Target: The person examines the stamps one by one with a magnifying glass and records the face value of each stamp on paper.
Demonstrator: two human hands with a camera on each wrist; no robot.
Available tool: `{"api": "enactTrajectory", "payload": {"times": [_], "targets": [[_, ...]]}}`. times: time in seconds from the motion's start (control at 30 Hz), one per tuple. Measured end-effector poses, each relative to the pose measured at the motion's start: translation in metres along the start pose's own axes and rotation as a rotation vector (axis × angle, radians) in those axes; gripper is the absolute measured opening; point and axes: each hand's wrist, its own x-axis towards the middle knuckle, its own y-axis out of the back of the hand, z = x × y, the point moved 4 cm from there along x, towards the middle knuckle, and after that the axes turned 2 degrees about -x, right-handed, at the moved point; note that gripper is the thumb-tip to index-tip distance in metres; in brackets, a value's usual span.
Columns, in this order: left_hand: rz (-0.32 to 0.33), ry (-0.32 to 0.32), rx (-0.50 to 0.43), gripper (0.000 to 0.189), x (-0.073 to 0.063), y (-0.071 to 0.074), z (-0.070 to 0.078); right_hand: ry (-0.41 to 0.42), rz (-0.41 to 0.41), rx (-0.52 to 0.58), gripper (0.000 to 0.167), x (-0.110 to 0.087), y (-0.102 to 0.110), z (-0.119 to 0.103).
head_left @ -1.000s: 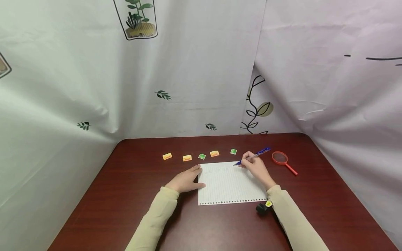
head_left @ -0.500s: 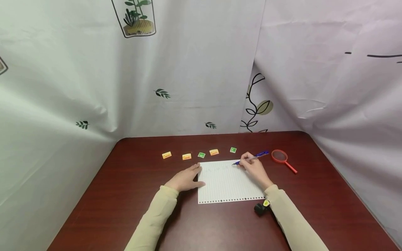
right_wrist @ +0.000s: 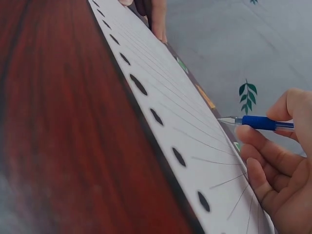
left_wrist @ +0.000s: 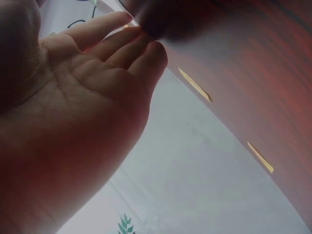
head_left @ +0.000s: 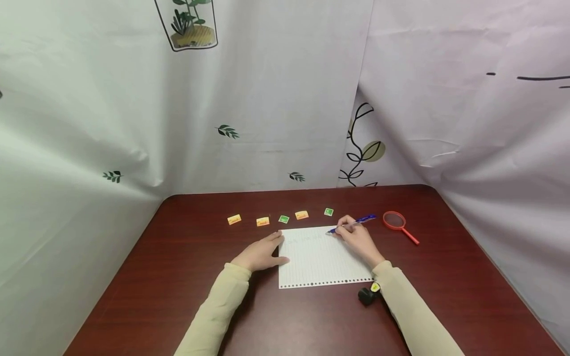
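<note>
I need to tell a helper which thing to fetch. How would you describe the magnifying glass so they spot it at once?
On the dark red table, look past the far right corner of the lined sheet, right of the right hand holding the blue pen. The magnifying glass lies there, the only round, red-rimmed thing with a handle.

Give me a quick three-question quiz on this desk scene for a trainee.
1. True or false: the right hand holds a blue pen.
2. How many small cards lie in the row beyond the sheet of paper?
3. What lies right of the pen: A) scissors, B) red magnifying glass, C) cup?

Key: 1 true. 2 five: three orange, two green. 3 B. The left hand rests flat on the paper's left edge.
</note>
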Motion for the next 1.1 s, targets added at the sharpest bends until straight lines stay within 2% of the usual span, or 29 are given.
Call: {"api": "enactTrajectory", "payload": {"times": [0.17, 0.47, 0.87, 1.1], "targets": [[0.003, 0.013, 0.003, 0.078, 0.0011, -0.0004, -0.0009, 0.022, -0.001, -0.03, 0.004, 0.0013, -0.001, -0.0018], [0.002, 0.007, 0.015, 0.078, 0.0023, -0.0005, -0.0015, 0.011, 0.003, -0.042, 0.004, 0.0025, -0.0029, -0.0051], [0.0, 0.015, 0.013, 0.077, 0.0017, -0.0015, -0.0007, -0.006, -0.003, -0.007, 0.005, 0.0017, -0.0013, -0.0063], [-0.001, 0.018, 0.011, 0.078, 0.0018, -0.0003, 0.0001, 0.011, 0.006, -0.054, 0.006, 0.0023, -0.0005, -0.0053]]}}
